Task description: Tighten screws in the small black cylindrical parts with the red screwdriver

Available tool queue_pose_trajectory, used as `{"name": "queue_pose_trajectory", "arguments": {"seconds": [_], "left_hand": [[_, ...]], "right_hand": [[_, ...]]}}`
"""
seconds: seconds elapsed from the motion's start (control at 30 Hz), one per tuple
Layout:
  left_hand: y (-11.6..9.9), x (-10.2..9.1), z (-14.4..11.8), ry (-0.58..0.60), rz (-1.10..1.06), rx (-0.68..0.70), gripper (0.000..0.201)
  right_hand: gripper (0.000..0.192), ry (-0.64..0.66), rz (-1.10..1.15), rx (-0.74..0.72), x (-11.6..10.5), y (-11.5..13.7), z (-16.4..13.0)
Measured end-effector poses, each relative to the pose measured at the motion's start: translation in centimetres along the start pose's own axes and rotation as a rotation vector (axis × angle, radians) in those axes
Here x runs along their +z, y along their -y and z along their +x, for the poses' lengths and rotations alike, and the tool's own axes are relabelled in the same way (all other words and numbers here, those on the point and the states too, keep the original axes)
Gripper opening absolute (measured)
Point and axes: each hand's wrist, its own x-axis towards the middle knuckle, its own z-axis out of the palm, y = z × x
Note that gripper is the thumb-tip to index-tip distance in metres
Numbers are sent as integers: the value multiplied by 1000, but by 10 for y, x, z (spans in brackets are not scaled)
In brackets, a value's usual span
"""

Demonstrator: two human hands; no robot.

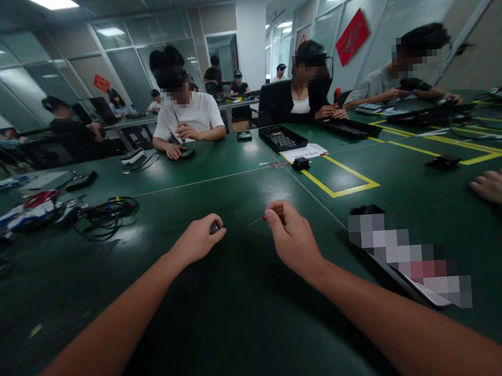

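Observation:
My left hand (201,237) is closed round a small dark object (215,228) with a metallic glint; most of it is hidden by the fingers, so its kind is unclear. Opposite it, my right hand (294,236) pinches a small screwdriver (255,222) with a thin metal shaft and a reddish handle. The shaft points left toward my left hand, with a gap between them. A brown piece with small holes (280,210) shows at the fingers of my right hand. Both hands are above the green table (225,314).
Tangled black cables (108,216) and bagged items (35,212) lie at the left. A blurred-out flat item (399,252) lies at the right, near another person's hand (500,190). Farther back are a small black block (300,163), a parts tray (284,138) and seated people.

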Motion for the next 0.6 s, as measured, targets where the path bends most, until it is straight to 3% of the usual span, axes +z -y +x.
{"name": "queue_pose_trajectory", "arguments": {"seconds": [0.1, 0.2, 0.33, 0.43, 0.53, 0.6], "left_hand": [[27, -22, -8, -112, -162, -117, 39], [52, -48, -23, -249, -470, -300, 44], [83, -82, -48, -499, -832, -472, 26], [108, -105, -66, -735, -962, -592, 7], [136, -122, -84, -958, -1046, -688, 14], [153, -130, -97, -1059, -988, -720, 17]], "right_hand": [[19, 2, 7, 0, 0, -1, 0], [19, 6, 15, -3, 1, -2, 0], [18, 15, 12, 5, 1, -3, 0], [19, 13, 24, 3, 2, -5, 0], [19, 13, 27, -1, 2, -5, 1], [19, 21, 20, 5, 2, -5, 2]]}}
